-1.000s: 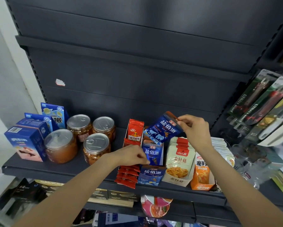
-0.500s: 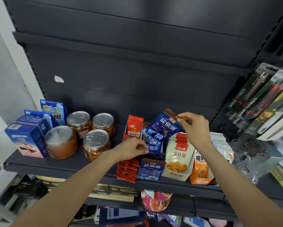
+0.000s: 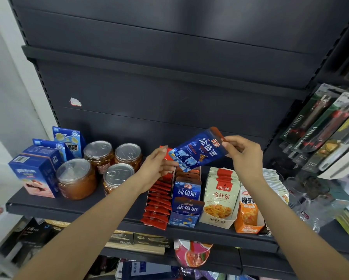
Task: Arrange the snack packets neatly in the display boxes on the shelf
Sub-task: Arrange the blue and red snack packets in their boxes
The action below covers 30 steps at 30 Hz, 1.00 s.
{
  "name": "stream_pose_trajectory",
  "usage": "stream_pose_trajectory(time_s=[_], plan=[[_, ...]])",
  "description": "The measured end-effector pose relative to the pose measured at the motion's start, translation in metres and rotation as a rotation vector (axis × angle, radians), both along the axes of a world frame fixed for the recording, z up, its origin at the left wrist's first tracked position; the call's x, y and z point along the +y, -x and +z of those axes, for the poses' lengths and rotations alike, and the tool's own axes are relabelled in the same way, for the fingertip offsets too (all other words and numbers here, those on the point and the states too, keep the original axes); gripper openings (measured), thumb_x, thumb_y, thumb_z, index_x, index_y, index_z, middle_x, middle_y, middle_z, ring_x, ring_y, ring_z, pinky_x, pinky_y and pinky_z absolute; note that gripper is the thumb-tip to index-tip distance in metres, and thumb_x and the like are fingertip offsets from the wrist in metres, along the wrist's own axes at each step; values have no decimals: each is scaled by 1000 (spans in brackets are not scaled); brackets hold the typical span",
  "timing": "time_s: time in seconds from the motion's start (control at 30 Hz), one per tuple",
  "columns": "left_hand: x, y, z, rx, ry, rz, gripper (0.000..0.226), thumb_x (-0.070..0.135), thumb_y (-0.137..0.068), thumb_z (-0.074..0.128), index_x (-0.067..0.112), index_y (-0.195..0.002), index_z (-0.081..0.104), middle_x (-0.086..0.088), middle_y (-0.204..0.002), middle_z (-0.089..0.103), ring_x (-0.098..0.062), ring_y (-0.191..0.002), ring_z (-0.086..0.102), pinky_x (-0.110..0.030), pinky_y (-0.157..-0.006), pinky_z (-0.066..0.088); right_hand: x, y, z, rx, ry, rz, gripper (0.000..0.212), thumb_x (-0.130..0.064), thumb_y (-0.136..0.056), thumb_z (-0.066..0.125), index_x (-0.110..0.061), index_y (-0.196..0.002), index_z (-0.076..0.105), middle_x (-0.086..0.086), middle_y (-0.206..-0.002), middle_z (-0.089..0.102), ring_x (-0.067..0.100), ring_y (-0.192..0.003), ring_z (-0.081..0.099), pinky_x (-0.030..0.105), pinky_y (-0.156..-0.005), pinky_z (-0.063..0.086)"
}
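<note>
A person's right hand point(image 3: 243, 153) pinches the top corner of a blue snack packet point(image 3: 197, 150), held tilted above a dark shelf point(image 3: 68, 205), while the left hand point(image 3: 156, 168) touches its lower end. Below stand display boxes of red packets point(image 3: 158, 201), blue packets point(image 3: 186, 201), cream mushroom packets point(image 3: 220, 197) and orange packets point(image 3: 248, 213). Lidded jars point(image 3: 76, 178) and blue cartons point(image 3: 36, 170) sit to the left.
</note>
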State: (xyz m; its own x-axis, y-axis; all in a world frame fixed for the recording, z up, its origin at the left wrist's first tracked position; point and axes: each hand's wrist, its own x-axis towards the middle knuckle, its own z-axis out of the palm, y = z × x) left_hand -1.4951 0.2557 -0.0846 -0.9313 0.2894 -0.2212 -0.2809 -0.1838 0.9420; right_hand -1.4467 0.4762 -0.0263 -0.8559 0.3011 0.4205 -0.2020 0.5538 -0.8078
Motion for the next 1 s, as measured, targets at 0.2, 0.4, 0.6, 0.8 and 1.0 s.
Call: stream_pose_trajectory(time_s=[0.2,0.4,0.6,0.8,1.0], plan=[[-5,-1,9,-56,-72,35,36,38,-97,43,7,-96,62,-11,-94,72,-16,-85,69,-24,-76,51,4,4,-5,40,-10,-10,15,-12,-86,65,-17,-99,71,0,-99,65,9,-97,58,16,-85,48],[-13,-6,17,49,14,40,12,9,-88,62,11,-96,69,-12,-107,68,-18,-97,67,-21,-69,56,5,2,-5,-102,222,87,24,-7,-93,52,-22,-99,70,-1,-90,70,10,-81,68,17,-69,56],[-23,-16,20,270,144,-37,44,3,-86,63,33,-118,61,1,-118,61,-16,-103,65,-36,-79,57,1,2,-16,-219,444,124,17,-14,-90,60,-19,-104,67,3,-100,68,13,-95,63,21,-59,55],[-30,-22,23,523,245,-42,59,-1,-88,59,44,-124,47,3,-123,55,-10,-90,66,-32,-80,57,-7,-4,-20,-144,632,247,31,-2,-88,59,-24,-109,65,2,-104,68,9,-102,64,22,-60,55],[-35,-18,24,602,317,-34,59,0,-90,57,46,-124,44,5,-122,55,-8,-87,65,-32,-80,57,-11,-10,-26,-112,640,270,33,-1,-88,57,-24,-111,63,-3,-97,68,4,-95,65,22,-62,56]])
